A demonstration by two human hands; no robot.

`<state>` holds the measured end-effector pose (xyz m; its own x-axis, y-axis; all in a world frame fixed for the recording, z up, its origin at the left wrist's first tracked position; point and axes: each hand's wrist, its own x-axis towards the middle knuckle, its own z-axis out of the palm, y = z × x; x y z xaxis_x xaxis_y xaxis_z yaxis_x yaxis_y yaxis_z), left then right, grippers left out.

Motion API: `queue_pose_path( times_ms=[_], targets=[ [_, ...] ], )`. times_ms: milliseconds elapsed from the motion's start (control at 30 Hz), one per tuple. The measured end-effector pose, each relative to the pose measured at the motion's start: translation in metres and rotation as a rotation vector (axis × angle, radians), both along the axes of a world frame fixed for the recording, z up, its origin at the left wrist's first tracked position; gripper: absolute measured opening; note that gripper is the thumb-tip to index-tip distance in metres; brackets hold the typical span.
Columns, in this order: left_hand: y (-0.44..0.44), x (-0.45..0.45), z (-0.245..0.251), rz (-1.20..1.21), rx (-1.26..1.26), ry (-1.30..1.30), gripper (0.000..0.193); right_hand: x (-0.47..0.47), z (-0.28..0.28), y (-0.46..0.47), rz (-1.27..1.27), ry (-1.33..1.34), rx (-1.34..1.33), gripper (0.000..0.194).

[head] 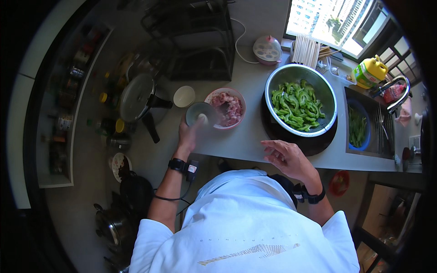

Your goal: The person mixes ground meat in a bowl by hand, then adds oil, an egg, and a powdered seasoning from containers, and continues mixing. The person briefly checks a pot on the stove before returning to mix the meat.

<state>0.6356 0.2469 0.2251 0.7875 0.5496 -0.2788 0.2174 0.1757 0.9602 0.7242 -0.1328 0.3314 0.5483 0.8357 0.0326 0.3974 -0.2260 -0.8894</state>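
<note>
My left hand (190, 131) holds a small bowl (196, 111) by its side, with my thumb over the rim near a small white round thing inside; the bowl is blurred. It overlaps the left edge of a red-rimmed bowl of raw meat (235, 109). An empty white bowl (184, 96) stands just behind. My right hand (283, 155) hovers at the counter's front edge with fingers apart and nothing in it. Beyond it, a large steel basin (300, 132) holds sliced green bitter melon and rests on a dark round board (312, 146).
A lidded pan (138, 97) stands left, its handles pointing towards me. Behind are a dark rack (201, 65) and an egg cooker (267, 49). At right, the sink (374, 150) holds a blue basin of greens (356, 128), near a yellow jug (370, 71).
</note>
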Motion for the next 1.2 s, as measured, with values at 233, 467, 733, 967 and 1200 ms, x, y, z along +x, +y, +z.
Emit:
queue_pose_path(
  times_ms=[233, 467, 733, 967, 1200],
  targets=[
    [0.008, 0.03, -0.007, -0.019, 0.396, 0.025, 0.06, 0.002, -0.003, -0.001, -0.035, -0.006, 0.029, 0.039],
    [-0.007, 0.036, 0.0, -0.058, -0.006, 0.003, 0.061, 0.002, -0.003, 0.005, -0.028, 0.014, 0.005, 0.041],
    [-0.017, 0.034, 0.016, -0.101, -0.493, 0.018, 0.062, 0.007, -0.001, 0.01, 0.001, -0.014, -0.044, 0.041],
    [-0.015, 0.034, 0.01, -0.133, -0.469, 0.015, 0.062, 0.004, -0.006, 0.011, -0.005, 0.017, -0.01, 0.041],
    [-0.013, 0.032, 0.008, -0.13, -0.554, -0.08, 0.06, 0.002, -0.005, 0.007, -0.022, -0.024, -0.013, 0.041]
  ],
)
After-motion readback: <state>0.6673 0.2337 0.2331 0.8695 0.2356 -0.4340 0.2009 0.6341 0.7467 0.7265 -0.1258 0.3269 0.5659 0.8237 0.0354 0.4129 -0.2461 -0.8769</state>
